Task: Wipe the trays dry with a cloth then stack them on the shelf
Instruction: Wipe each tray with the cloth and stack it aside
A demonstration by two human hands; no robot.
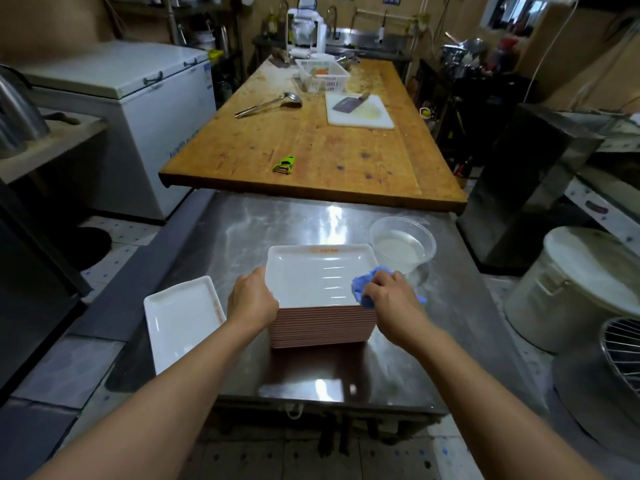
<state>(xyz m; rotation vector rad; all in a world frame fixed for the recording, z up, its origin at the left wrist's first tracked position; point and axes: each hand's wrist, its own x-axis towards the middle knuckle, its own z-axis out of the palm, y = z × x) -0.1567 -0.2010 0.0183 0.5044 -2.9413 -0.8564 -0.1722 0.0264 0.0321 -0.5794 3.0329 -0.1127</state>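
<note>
A tall stack of rectangular trays (322, 325), white inside with pinkish edges, stands on the steel table (263, 223). The top tray (311, 275) faces up with an orange logo at its far rim. My left hand (251, 297) grips the top tray's left edge. My right hand (389, 299) holds a crumpled blue cloth (363, 282) against the tray's right near corner. One single white tray (180, 317) lies apart on the table to the left of the stack.
A clear plastic bowl of water (403, 245) sits just right of the stack. Beyond is a wooden table (311, 147) with a green peeler (284, 165), ladle (268, 105), cutting board with cleaver (358, 109) and white basket (322, 76). A large white pot (571, 289) stands at right.
</note>
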